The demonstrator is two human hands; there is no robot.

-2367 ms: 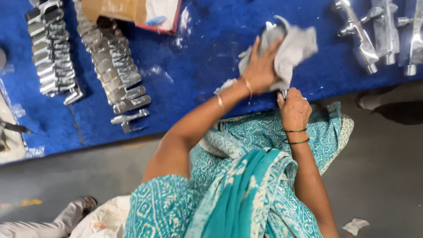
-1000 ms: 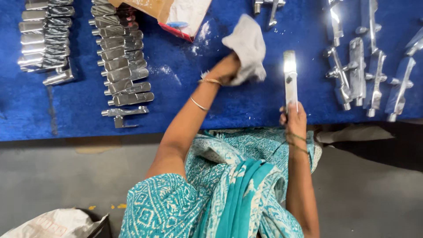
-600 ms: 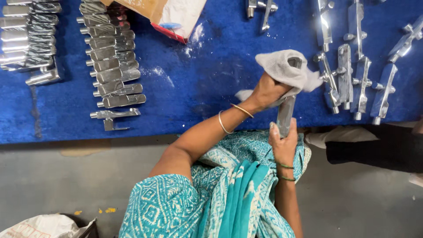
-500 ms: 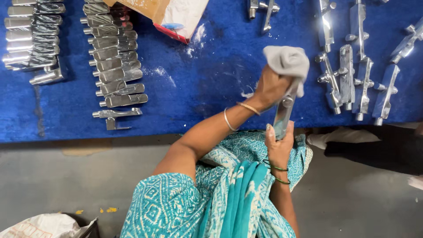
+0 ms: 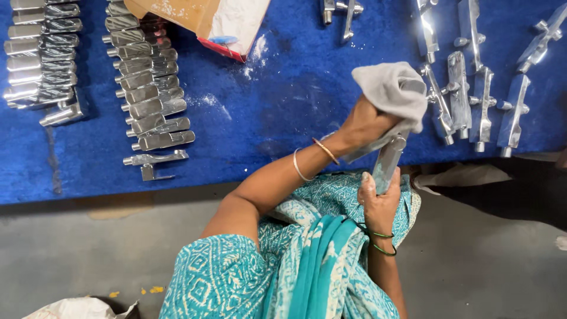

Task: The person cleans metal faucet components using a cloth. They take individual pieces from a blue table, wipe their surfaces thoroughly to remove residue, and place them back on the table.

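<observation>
Two hands at work over the near edge of a blue cloth-covered table (image 5: 283, 112): right hand (image 5: 379, 202) clenched round the lower end of a polished metal handle (image 5: 388, 160), held tilted up towards the table edge; left hand (image 5: 361, 125) gripping a grey rag (image 5: 393, 88), bunched and pressed against the upper end of the same handle. Bangles on the left wrist, dark green bangles on the right. Two rows of shiny finished metal pieces (image 5: 147, 88) lined up on the left of the blue cloth, close together, one odd piece lying just below the nearer row. More metal handles (image 5: 472, 100) set out upright on the right, just beyond the rag. Cardboard box (image 5: 201, 20) at the top, between the groups, white powder dusted on the cloth beside it. Teal patterned garment (image 5: 295, 266) below, over grey floor.
</observation>
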